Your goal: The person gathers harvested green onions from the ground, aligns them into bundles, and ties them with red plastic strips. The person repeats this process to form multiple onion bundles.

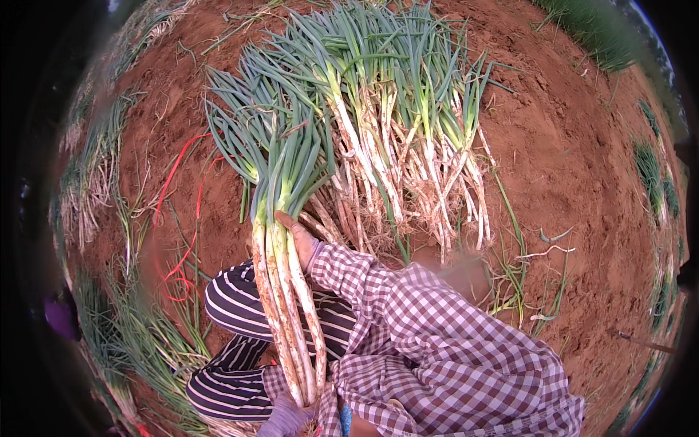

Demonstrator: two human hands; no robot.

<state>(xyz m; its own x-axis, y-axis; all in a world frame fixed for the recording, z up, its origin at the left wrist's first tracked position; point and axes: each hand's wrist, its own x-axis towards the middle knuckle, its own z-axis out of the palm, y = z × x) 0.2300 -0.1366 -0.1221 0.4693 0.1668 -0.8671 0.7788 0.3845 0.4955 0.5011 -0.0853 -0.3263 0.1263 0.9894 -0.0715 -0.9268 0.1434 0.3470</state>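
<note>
My right hand [299,236], with a lavender glove or cuff at the wrist, grips a small bunch of long green onions [284,295] where white stalks turn to green leaves. The bunch lies upright in view over my lap, its white shanks stained with soil. Down at the root ends is my left hand [286,416] in a lavender glove, partly hidden at the picture's lower edge; it appears closed on them. Beyond my hands, a large pile of green onions [371,125] lies on the red soil, leaves pointing away and roots towards me.
Red plastic twine [197,218] lies loose on the soil at left. More onion bunches [90,180] lie along the left side, others [650,169] at the far right. Loose leaves [513,284] are scattered right of the pile. My knees, in striped trousers [240,300], are beneath the held bunch.
</note>
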